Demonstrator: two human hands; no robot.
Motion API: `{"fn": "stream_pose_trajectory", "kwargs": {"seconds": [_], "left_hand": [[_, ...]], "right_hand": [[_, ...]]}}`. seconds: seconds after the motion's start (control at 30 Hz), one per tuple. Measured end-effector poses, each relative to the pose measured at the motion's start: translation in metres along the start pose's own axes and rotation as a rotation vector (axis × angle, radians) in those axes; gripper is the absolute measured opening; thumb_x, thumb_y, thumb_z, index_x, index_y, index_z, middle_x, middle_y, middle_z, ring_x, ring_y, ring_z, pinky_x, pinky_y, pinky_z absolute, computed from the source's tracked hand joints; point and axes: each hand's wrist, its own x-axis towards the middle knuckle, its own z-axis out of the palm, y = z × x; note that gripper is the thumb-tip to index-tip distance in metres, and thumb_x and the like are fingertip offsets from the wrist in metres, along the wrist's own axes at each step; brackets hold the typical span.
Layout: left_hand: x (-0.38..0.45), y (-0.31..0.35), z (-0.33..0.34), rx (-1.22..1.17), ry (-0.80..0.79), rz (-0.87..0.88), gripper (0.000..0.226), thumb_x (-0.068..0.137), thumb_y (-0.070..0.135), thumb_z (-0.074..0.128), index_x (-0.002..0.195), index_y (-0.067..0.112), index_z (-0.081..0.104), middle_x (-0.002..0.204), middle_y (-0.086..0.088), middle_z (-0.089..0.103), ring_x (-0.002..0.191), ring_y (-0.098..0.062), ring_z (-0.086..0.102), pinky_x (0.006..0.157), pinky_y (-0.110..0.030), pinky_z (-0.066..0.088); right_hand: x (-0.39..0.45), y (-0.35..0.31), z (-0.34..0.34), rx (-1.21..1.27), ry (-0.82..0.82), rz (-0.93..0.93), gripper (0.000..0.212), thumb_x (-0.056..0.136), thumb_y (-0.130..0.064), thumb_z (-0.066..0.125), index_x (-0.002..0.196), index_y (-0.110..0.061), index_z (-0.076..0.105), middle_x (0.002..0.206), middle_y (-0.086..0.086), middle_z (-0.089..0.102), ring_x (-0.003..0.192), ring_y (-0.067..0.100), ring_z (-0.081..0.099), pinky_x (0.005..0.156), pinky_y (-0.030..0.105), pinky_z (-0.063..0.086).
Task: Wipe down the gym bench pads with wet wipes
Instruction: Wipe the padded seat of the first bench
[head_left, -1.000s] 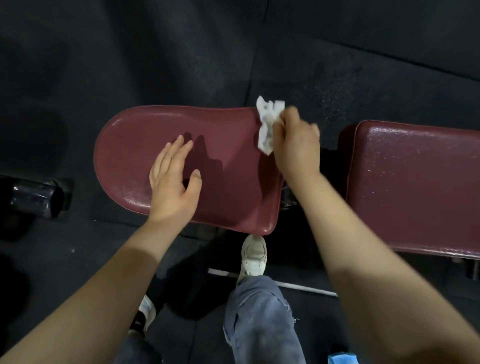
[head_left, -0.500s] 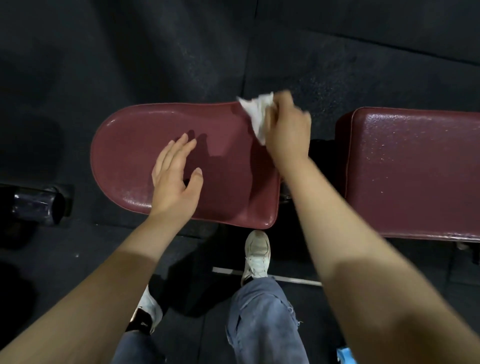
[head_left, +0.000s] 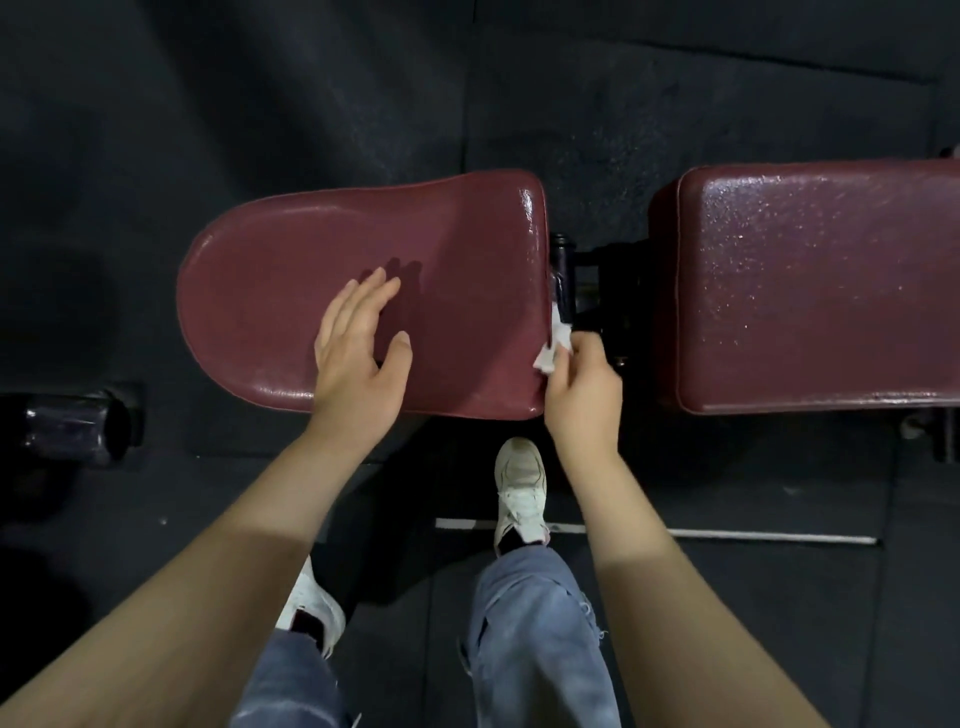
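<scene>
Head view: our right hand (head_left: 583, 395) pinches a wet wipe (head_left: 554, 347) along the seat pad (head_left: 291, 291) edge, left hand (head_left: 358, 348) spread flat on top; the back pad (head_left: 810, 280) likely comes next.

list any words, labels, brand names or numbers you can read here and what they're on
None: no readable text anywhere in the head view.
Seat pad: plain maroon vinyl, no label.
Back pad: only shiny speckles, no print.
Wipe, held by the right hand: plain white.
Shoe: no logo can be made out.
Dark cylinder on the floor: glints only, too dim to read.
</scene>
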Motion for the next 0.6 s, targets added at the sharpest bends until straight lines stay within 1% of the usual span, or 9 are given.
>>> {"fn": "stream_pose_trajectory", "kwargs": {"seconds": [0.1, 0.2, 0.23, 0.3, 0.37, 0.4, 0.47, 0.53, 0.6], "left_hand": [[-0.010, -0.002, -0.001, 0.019, -0.041, 0.044, 0.051, 0.096, 0.014, 0.049, 0.145, 0.027, 0.044, 0.150, 0.024, 0.031, 0.147, -0.003, 0.015, 0.123, -0.046, 0.014], [-0.021, -0.001, -0.002, 0.033, -0.080, 0.101, 0.050, 0.096, 0.012, 0.051, 0.145, 0.023, 0.045, 0.150, 0.020, 0.034, 0.146, -0.007, 0.018, 0.122, -0.046, 0.015], [-0.025, 0.001, -0.003, 0.040, -0.095, 0.119, 0.050, 0.096, 0.010, 0.052, 0.144, 0.021, 0.046, 0.151, 0.016, 0.036, 0.146, -0.010, 0.019, 0.122, -0.046, 0.016], [-0.034, 0.005, -0.006, 0.065, -0.137, 0.157, 0.049, 0.096, 0.007, 0.053, 0.143, 0.018, 0.048, 0.152, 0.008, 0.039, 0.146, -0.015, 0.022, 0.121, -0.045, 0.017], [-0.043, 0.011, -0.011, 0.095, -0.196, 0.179, 0.049, 0.096, 0.007, 0.053, 0.144, 0.019, 0.047, 0.153, 0.008, 0.039, 0.147, -0.015, 0.022, 0.122, -0.043, 0.016], [-0.047, 0.015, -0.014, 0.112, -0.224, 0.187, 0.049, 0.097, 0.009, 0.052, 0.144, 0.020, 0.046, 0.153, 0.009, 0.038, 0.147, -0.013, 0.021, 0.122, -0.041, 0.015], [-0.052, 0.024, -0.021, 0.147, -0.266, 0.204, 0.049, 0.098, 0.011, 0.051, 0.145, 0.021, 0.045, 0.154, 0.008, 0.037, 0.147, -0.012, 0.019, 0.122, -0.039, 0.013], [-0.055, 0.035, -0.027, 0.185, -0.301, 0.214, 0.049, 0.098, 0.012, 0.050, 0.146, 0.022, 0.044, 0.155, 0.008, 0.036, 0.147, -0.012, 0.019, 0.122, -0.037, 0.012], [-0.056, 0.048, -0.030, 0.213, -0.331, 0.210, 0.050, 0.098, 0.011, 0.050, 0.146, 0.023, 0.043, 0.155, 0.008, 0.036, 0.147, -0.012, 0.018, 0.123, -0.041, 0.012]], "right_hand": [[-0.036, 0.004, 0.000, -0.010, 0.007, -0.004, 0.019, 0.100, -0.026, 0.046, 0.101, -0.009, 0.054, 0.072, 0.007, 0.062, 0.068, 0.029, 0.057, 0.061, 0.036, 0.043], [-0.064, 0.003, 0.007, -0.034, 0.041, 0.022, 0.017, 0.101, -0.024, 0.046, 0.100, -0.009, 0.055, 0.073, 0.008, 0.061, 0.069, 0.033, 0.055, 0.066, 0.036, 0.041], [-0.072, 0.003, 0.010, -0.089, -0.019, 0.042, 0.017, 0.100, -0.023, 0.044, 0.102, -0.009, 0.054, 0.076, 0.010, 0.062, 0.071, 0.033, 0.056, 0.067, 0.035, 0.041], [-0.099, 0.003, 0.022, -0.238, -0.261, 0.075, 0.020, 0.097, -0.020, 0.041, 0.111, -0.011, 0.052, 0.090, 0.014, 0.065, 0.083, 0.034, 0.060, 0.073, 0.036, 0.043], [-0.133, 0.006, 0.027, -0.228, -0.396, 0.121, 0.019, 0.098, -0.024, 0.043, 0.110, -0.012, 0.052, 0.092, 0.014, 0.067, 0.087, 0.034, 0.063, 0.076, 0.038, 0.048], [-0.147, 0.005, 0.024, -0.124, -0.346, 0.174, 0.019, 0.099, -0.030, 0.043, 0.106, -0.015, 0.053, 0.087, 0.012, 0.068, 0.084, 0.034, 0.064, 0.074, 0.039, 0.050], [-0.163, 0.005, 0.010, 0.116, -0.126, 0.282, 0.020, 0.099, -0.041, 0.042, 0.099, -0.024, 0.052, 0.078, 0.003, 0.066, 0.077, 0.026, 0.064, 0.066, 0.038, 0.051], [-0.164, 0.005, -0.013, 0.238, 0.035, 0.245, 0.018, 0.097, -0.045, 0.044, 0.092, -0.030, 0.053, 0.075, -0.007, 0.061, 0.073, 0.015, 0.060, 0.065, 0.032, 0.048], [-0.155, 0.006, -0.042, 0.303, 0.136, 0.170, 0.011, 0.095, -0.037, 0.053, 0.088, -0.030, 0.057, 0.081, -0.013, 0.054, 0.074, 0.008, 0.055, 0.068, 0.022, 0.044]]}}
